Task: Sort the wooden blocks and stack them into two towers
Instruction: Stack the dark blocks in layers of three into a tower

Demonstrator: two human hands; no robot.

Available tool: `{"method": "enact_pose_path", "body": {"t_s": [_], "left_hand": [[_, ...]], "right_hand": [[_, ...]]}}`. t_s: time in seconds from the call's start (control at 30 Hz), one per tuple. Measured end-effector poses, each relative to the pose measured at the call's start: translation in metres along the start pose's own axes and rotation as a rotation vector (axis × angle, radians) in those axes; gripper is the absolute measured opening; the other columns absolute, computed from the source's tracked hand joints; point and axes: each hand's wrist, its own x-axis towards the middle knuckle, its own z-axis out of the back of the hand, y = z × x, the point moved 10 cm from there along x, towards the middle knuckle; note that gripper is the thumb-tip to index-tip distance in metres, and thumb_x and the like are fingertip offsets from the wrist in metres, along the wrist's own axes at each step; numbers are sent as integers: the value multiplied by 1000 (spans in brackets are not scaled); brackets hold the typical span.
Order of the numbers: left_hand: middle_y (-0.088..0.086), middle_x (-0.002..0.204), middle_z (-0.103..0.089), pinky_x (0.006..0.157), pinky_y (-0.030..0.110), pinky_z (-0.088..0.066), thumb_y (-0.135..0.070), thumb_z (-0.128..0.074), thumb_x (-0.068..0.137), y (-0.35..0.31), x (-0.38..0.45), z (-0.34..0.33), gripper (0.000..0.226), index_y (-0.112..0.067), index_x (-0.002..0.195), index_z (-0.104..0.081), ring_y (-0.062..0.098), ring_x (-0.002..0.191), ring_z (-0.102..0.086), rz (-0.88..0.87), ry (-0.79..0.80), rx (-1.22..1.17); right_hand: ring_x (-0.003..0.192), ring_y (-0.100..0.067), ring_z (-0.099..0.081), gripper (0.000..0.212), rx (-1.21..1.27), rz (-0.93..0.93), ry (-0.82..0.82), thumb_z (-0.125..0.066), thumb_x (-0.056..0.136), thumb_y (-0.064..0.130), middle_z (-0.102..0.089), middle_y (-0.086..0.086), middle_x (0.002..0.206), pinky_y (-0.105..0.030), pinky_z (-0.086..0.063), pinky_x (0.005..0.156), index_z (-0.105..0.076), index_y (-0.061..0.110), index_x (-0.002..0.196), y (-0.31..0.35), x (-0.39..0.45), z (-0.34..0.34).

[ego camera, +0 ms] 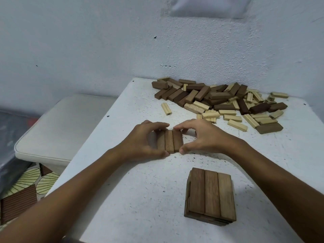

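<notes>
Three dark blocks (169,141) lie side by side, touching, near the middle of the tabletop (122,181). My left hand (145,141) pinches the row's left portion, thumb at the near ends, fingers curled over the far ends. My right hand (198,135) pinches the right portion likewise. A short tower (210,195) of dark blocks, three across on top, stands toward the near edge. A mixed pile (220,102) of dark and pale blocks covers the far right corner. A cushion (57,127) sits beyond the left edge.
</notes>
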Motion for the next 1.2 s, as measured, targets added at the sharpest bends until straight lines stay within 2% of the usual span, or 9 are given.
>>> {"method": "enact_pose_path", "body": {"t_s": [0.17, 0.37, 0.5, 0.63, 0.77, 0.83, 0.93, 1.07, 1.2], "left_hand": [[-13, 131, -54, 97, 32, -40, -65, -76, 56, -1, -4, 0, 72, -34, 120, -65, 5, 122, -41, -41, -22, 58], [-12, 105, -55, 79, 24, -42, -72, -68, 58, -9, -12, 5, 62, -30, 103, -73, 6, 100, -51, -2, -202, 118], [-7, 102, -60, 77, 28, -47, -72, -62, 62, -15, -14, 0, 63, -20, 96, -75, 9, 95, -55, 40, -241, 116], [-2, 111, -62, 81, 30, -49, -64, -79, 61, -18, -6, -1, 61, -14, 96, -76, 11, 102, -55, 53, -215, 131], [-5, 128, -60, 100, 37, -45, -61, -74, 54, -15, 12, 0, 69, -23, 112, -73, 6, 117, -53, 23, -104, 85], [-4, 134, -58, 105, 28, -42, -48, -78, 55, -14, 23, -1, 76, -20, 124, -66, 3, 122, -50, -11, -15, 65], [-1, 132, -58, 95, 4, -36, -25, -88, 60, -14, 37, -2, 80, -14, 133, -57, -3, 114, -50, -61, 104, 21], [-6, 130, -58, 99, 7, -35, -39, -73, 72, -11, 35, 7, 66, -17, 133, -56, -2, 119, -51, -68, -22, -114], [-8, 135, -55, 105, 17, -35, -44, -45, 89, 0, 13, 11, 44, -28, 129, -53, -5, 125, -47, 138, -345, -566]], "right_hand": [[116, 0, -43, 56, -8, 54, 18, -81, 76, 33, -52, 11, 136, -7, -32, 78, -61, 26, 128, 4, 0, 2], [116, -4, -53, 32, -12, 75, -44, -71, 85, 11, -63, 7, 124, -24, -40, 92, -71, 22, 115, 4, 5, 12], [96, -1, -59, 24, 13, 72, -83, -77, 80, 14, -68, 10, 100, -25, -48, 83, -75, 24, 101, 3, 7, 11], [90, -6, -58, 17, 9, 78, -156, -80, 75, 25, -66, 12, 89, -38, -52, 79, -75, 24, 92, 2, -1, 12], [79, -7, -60, 14, -1, 136, -225, -80, 75, 30, -65, 11, 80, -42, -54, 71, -73, 21, 84, 6, -9, 11], [73, -6, -58, 13, -31, 148, -249, -79, 77, 31, -64, 10, 76, -41, -53, 66, -73, 20, 82, 9, -12, 12], [69, -6, -55, 11, -31, 135, -250, -74, 82, 30, -63, 10, 73, -38, -50, 63, -74, 20, 82, 8, -13, 12], [91, -8, -59, 19, 191, 71, -415, -59, 94, 33, -66, 5, 98, -34, -50, 77, -71, 21, 104, -3, -19, 24], [132, -3, -42, 50, 792, -34, -452, -36, 93, 59, -49, 13, 138, -28, -37, 107, -47, 34, 135, -16, -11, 17]]}}
